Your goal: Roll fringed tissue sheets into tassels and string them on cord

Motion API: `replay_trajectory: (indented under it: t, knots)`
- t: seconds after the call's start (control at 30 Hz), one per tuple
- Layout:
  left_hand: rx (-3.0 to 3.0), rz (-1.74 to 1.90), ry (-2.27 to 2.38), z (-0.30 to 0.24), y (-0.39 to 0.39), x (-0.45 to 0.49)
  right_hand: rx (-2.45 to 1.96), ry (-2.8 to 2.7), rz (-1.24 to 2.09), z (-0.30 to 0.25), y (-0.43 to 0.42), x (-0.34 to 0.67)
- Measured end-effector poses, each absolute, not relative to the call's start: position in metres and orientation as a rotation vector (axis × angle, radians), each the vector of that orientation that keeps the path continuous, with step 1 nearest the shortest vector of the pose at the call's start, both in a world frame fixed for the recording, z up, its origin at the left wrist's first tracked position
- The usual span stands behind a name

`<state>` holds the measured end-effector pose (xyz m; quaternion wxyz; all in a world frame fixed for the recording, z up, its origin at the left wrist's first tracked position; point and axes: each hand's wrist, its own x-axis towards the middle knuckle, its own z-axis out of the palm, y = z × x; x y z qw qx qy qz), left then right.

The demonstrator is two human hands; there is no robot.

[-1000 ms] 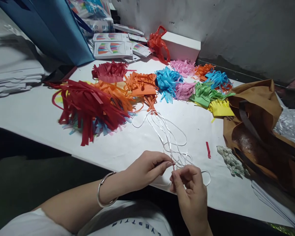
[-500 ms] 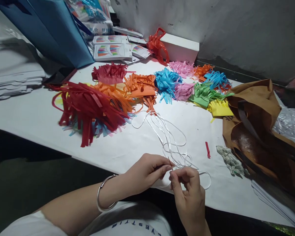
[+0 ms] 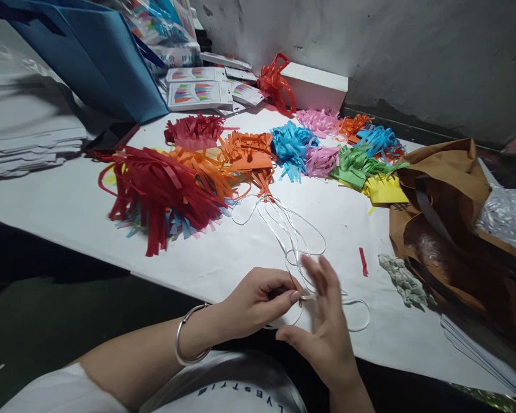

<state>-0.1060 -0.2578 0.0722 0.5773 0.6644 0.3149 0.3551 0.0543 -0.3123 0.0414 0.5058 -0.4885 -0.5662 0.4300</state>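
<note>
My left hand (image 3: 264, 298), with a silver bangle on the wrist, is closed in a pinch at the table's near edge. Between its thumb and forefinger is a thin brown wire-like piece (image 3: 300, 303), its lower end just below the thumb tip; its exact kind is unclear. A bit of white cord shows beside the thumb tip. Close on the right, my right hand (image 3: 322, 321) has its thumb and fingers spread apart and holds nothing visible. Loops of white cord (image 3: 290, 229) run from the orange tassel garland (image 3: 251, 152) towards my hands.
Red tassels (image 3: 163, 186) lie left of the cord; blue tassels (image 3: 294, 140) and yellow tassels (image 3: 384, 189) lie farther back. A brown bag (image 3: 438, 166) and a crumpled glove-like cloth (image 3: 406, 279) are on the right. At the back stand a blue bag (image 3: 98, 63) and flat printed packs (image 3: 200, 94).
My right hand has let go of the thin piece and spread its fingers, rising slightly. My left hand keeps its pinch in nearly the same place.
</note>
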Motion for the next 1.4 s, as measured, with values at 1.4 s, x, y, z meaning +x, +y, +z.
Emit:
replay_trajectory:
  t: [1.4]
  knots:
    - [0.791,1.728,0.647,0.102,-0.192,-0.177,-1.751,-1.840,-0.325,0.104,-0.252,0.201]
